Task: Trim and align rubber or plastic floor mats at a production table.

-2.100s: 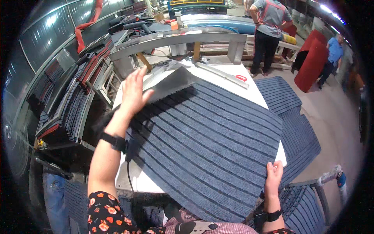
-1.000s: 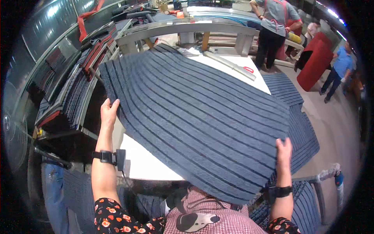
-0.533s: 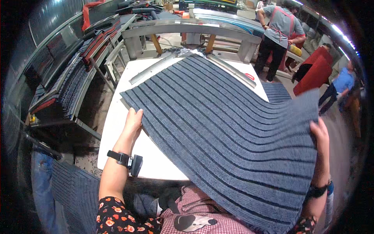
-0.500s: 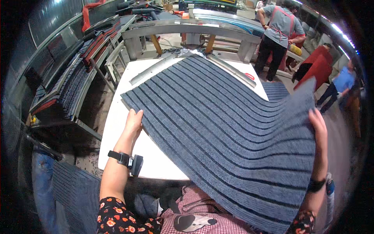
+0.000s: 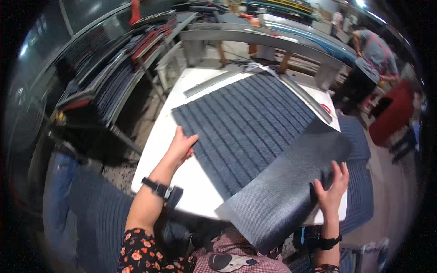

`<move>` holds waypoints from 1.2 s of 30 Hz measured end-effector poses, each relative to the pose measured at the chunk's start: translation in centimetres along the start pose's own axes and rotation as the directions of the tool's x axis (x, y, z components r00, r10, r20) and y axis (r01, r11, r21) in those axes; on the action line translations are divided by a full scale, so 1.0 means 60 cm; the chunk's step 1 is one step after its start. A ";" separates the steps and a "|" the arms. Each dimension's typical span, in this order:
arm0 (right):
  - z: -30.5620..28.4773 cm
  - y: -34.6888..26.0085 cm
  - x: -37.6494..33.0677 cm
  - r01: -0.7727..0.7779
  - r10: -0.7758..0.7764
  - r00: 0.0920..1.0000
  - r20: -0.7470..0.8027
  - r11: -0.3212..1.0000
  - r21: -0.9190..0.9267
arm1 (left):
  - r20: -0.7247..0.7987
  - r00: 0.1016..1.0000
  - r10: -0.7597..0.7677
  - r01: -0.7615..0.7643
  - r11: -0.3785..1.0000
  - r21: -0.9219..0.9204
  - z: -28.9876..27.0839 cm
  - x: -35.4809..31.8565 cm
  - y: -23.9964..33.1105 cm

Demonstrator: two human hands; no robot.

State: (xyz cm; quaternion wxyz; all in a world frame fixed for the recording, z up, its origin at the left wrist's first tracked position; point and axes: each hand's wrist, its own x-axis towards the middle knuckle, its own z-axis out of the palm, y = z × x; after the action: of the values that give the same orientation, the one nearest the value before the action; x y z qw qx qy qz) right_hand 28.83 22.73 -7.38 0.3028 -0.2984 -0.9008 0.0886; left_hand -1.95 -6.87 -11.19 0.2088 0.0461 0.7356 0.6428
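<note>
A grey-blue ribbed mat (image 5: 241,123) with dark stripes lies on a white tabletop (image 5: 157,168). Its near right part is folded over, so the smooth dark backing (image 5: 277,191) faces up. At the mat's left edge is my left hand (image 5: 181,145), thumb and forefinger spread apart, the thumb over the edge. My right hand (image 5: 332,189) is at the right end of the folded flap with fingers spread; whether it presses on the backing is hard to tell. The mat's far corner sits between two metal guide bars (image 5: 214,83) (image 5: 307,99).
Red-handled scissors or a similar tool (image 5: 325,108) lie by the right bar. Stacked mats (image 5: 114,86) fill a rack at left. More ribbed mats (image 5: 357,182) hang or lie at right. A metal frame (image 5: 268,38) spans the table's back; a person (image 5: 375,54) stands beyond it.
The mat's right part, raised and curved before, is now folded over with its backing up. My right hand has come inward and lower, its fingers spread. The view has turned.
</note>
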 end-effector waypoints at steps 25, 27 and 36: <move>0.138 0.103 0.054 -0.449 0.571 0.817 0.084 0.538 0.713 | -0.060 0.964 0.259 -0.264 0.961 -0.079 0.050 0.091 -0.008; 0.135 0.097 0.054 -0.448 0.545 0.831 0.109 0.541 0.712 | -0.119 0.950 0.288 -0.297 0.952 -0.069 0.043 0.094 -0.014; 0.139 0.099 0.031 -0.369 0.509 0.859 0.051 0.549 0.750 | -0.242 0.943 0.227 -0.252 0.964 -0.079 0.055 0.076 -0.014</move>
State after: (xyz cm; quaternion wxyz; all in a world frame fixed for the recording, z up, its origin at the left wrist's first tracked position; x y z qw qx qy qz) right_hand 25.53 28.77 -15.13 0.4411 -0.3727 -0.6523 0.4909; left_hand -4.70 -2.44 -13.44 0.0444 0.0490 0.7075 0.7036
